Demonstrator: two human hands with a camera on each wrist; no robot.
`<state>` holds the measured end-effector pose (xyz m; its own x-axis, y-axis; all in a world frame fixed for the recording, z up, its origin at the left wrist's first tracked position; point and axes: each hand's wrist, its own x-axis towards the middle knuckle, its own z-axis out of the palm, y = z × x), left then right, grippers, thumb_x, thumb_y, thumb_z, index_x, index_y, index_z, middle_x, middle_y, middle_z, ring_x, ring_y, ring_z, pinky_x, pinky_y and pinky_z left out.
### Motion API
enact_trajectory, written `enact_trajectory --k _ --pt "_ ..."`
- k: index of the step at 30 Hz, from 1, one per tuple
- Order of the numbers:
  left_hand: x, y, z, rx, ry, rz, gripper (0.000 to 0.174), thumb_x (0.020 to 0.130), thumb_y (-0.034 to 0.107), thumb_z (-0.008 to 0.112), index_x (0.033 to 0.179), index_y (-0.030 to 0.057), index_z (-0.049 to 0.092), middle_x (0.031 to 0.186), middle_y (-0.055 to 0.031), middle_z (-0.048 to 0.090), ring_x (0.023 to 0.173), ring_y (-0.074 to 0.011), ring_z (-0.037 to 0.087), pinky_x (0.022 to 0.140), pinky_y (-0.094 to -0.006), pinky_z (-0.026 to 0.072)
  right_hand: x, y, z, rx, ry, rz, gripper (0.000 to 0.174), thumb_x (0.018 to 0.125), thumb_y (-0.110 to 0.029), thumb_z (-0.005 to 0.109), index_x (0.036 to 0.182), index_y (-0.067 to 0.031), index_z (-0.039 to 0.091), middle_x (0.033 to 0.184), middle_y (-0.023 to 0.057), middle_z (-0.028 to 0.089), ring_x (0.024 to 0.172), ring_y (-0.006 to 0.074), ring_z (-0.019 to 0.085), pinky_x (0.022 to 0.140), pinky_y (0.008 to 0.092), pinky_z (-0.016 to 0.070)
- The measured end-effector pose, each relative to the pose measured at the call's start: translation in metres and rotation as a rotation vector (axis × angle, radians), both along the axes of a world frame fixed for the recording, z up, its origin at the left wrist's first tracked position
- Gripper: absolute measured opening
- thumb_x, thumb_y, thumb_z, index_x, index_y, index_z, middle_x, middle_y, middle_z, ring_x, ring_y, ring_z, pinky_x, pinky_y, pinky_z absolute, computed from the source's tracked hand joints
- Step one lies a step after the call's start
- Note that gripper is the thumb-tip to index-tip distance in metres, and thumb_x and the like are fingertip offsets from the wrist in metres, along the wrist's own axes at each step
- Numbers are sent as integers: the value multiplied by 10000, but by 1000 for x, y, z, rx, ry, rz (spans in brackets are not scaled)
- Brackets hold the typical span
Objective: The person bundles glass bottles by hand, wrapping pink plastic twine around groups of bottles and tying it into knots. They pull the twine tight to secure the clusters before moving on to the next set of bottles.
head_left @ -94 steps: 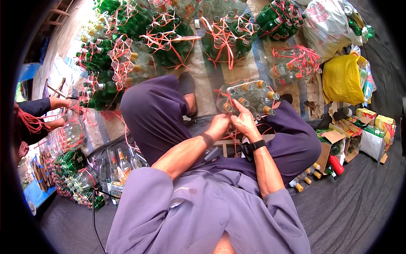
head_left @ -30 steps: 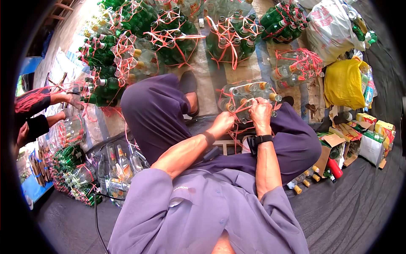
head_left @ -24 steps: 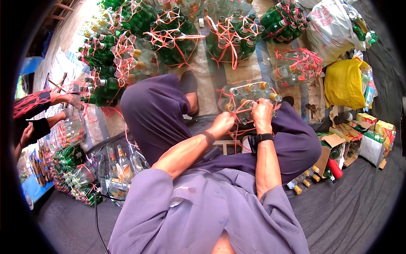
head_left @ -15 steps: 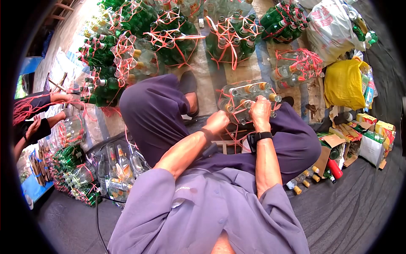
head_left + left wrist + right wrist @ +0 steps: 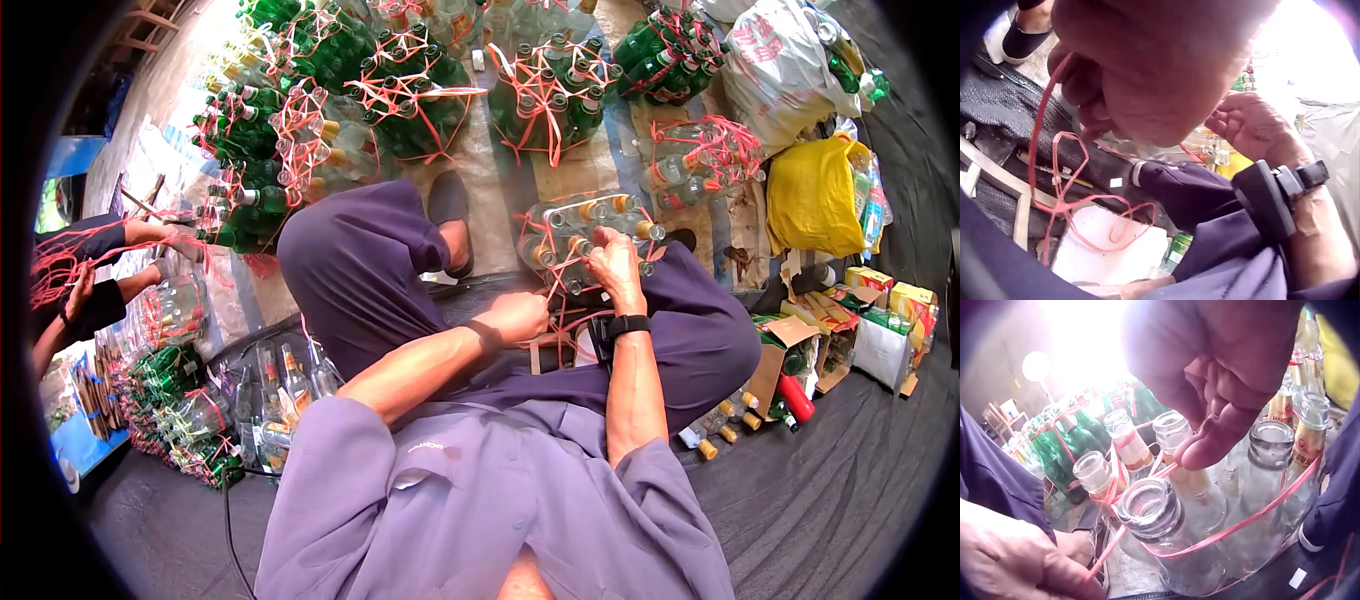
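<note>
Clear glass bottles stand bundled between the person's knees, pink cord running around their necks. The left hand is curled round the cord at the bundle's near left side; in the left wrist view a loose length of cord hangs from that hand. Over the near bottles, the right hand has its fingers curled, and in the right wrist view its thumb and fingers pinch the cord beside a bottle neck. A taut strand runs from the bottles to the left hand.
Tied green bottles stand beyond the knees. A yellow bag, a white bag and cartons lie at the right. Loose bottles are at the left, near another person's hands holding pink cord.
The left hand has drawn back toward the body and slightly down, holding cord. Earlier both hands were together at the near bottles; the right hand now sits over them. The other person's hands shifted.
</note>
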<state>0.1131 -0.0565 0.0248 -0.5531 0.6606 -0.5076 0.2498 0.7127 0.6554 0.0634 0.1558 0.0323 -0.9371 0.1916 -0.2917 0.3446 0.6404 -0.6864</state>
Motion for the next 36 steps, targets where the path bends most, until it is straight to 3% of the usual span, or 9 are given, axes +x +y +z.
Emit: enact_trajectory --k 8,14,18,23,26,28,29,30,36 --pt "-9 -12 26 -52 10 -229 277 914 247 534 894 14 683 801 -248 695 787 -408 703 664 -514 548 25 -30 54 300 276 -78 217 867 -168 572 895 22 674 809 275 661 761 448 649 705 520 505" --pt "7 -12 23 127 118 -231 239 818 194 586 671 34 686 604 -158 634 576 -357 658 468 -480 501 72 -45 42 4 -142 35 321 847 -207 571 684 56 657 640 290 577 661 463 633 639 497 508" --pt "16 -7 16 92 181 -470 203 800 186 598 712 26 688 634 -163 651 608 -353 660 526 -476 516 81 -56 11 -642 -393 -296 269 929 -210 594 889 30 709 723 85 691 586 152 649 535 281 526" --pt "33 -11 -25 86 365 -786 277 828 203 606 945 -47 633 828 -219 683 689 -382 669 599 -501 532 83 -74 13 -1115 -412 -851 150 930 -124 610 852 -7 663 674 -13 583 490 88 520 469 247 499" --pt "27 -14 -11 342 429 -692 157 753 165 635 632 73 676 663 -109 676 610 -276 659 525 -431 521 86 -80 16 -1029 -313 -866 116 885 -90 633 792 -27 662 580 -50 492 420 77 440 398 255 409" --pt "1 -9 51 242 260 -492 173 782 193 634 676 58 656 681 -142 672 640 -329 674 556 -457 528 96 -89 -45 -839 -113 -764 143 812 -83 657 669 -74 642 517 -53 455 371 67 381 343 253 308" --pt "-18 -3 83 20 218 -629 166 842 226 607 947 104 648 836 -133 702 737 -369 693 635 -465 551 103 -84 -86 -582 -115 -508 106 789 -140 660 719 -65 688 634 54 586 547 166 542 525 309 429" --pt "-25 -4 84 17 279 -533 166 816 224 632 912 90 654 760 -110 694 684 -354 691 615 -465 550 107 -80 -109 -323 -112 -253 157 766 -197 663 769 -57 733 752 161 717 723 266 703 707 365 550" --pt "-71 14 121 -29 415 -388 484 787 113 641 1258 35 563 1375 -189 527 1265 -323 522 945 -429 482 96 -87 -111 -308 -332 -381 169 771 -218 668 767 -75 758 797 172 716 745 305 719 681 417 552"
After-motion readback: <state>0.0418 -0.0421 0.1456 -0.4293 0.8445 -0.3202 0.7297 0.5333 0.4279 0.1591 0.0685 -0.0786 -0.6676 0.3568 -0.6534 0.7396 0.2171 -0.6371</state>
